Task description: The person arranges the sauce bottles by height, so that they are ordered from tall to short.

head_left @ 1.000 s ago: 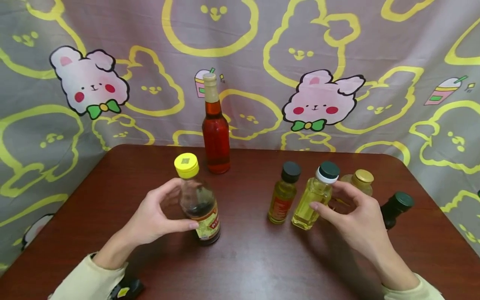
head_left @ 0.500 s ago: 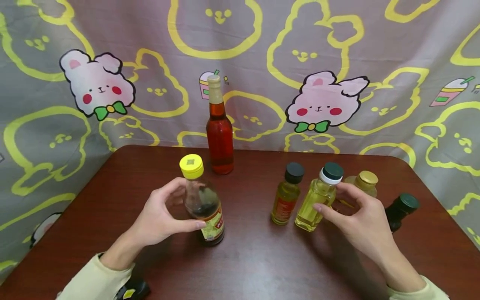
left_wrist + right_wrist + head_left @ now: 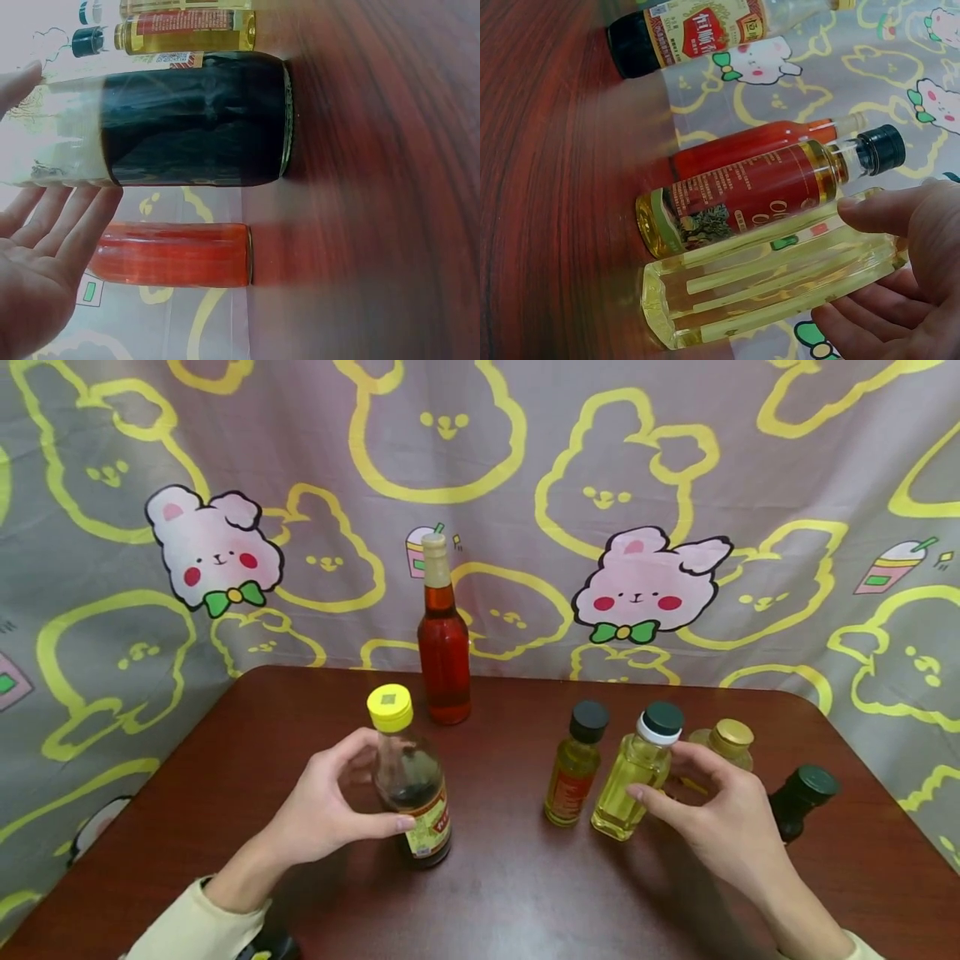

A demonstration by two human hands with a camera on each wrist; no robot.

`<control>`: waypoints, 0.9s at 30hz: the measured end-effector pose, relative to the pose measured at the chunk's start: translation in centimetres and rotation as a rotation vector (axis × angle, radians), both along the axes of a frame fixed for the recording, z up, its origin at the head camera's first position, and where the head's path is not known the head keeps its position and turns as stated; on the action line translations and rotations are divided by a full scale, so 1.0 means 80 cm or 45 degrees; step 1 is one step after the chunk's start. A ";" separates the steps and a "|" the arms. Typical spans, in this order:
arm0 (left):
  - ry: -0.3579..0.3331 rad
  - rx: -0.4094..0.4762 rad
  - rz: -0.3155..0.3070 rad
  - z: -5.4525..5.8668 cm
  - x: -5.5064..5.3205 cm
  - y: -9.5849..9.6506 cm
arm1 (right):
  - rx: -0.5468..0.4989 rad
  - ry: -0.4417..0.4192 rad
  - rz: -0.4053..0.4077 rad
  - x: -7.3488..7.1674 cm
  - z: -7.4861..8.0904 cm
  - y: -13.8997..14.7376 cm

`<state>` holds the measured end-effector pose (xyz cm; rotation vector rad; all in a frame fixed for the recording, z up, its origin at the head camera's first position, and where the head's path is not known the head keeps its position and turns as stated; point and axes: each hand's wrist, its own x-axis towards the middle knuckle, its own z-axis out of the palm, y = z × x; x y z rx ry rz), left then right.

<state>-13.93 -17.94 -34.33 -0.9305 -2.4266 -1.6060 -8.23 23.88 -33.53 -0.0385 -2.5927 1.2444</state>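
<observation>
The left hand (image 3: 315, 806) is gripping the yellow-capped bottle (image 3: 411, 770); the right hand (image 3: 727, 810) is grasping the white-collared bottle (image 3: 628, 783) between thumb and fingers. Just inside the right grip, the red-labelled bottle (image 3: 572, 785) is standing untouched; beyond the left grip, so is the red bottle (image 3: 446, 660). Neither hold is visibly shifting over the past second (only the head view is moving), suggesting the handling is pausing.
</observation>
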 end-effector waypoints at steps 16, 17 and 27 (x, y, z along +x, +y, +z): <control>-0.090 0.066 0.185 0.009 0.003 0.032 | 0.017 -0.017 -0.003 0.001 0.000 0.003; -0.084 0.065 0.200 0.010 0.001 0.036 | 0.015 -0.020 -0.005 0.001 0.000 0.003; -0.044 0.130 0.396 0.026 -0.023 0.074 | -0.010 0.018 0.024 0.001 0.000 0.003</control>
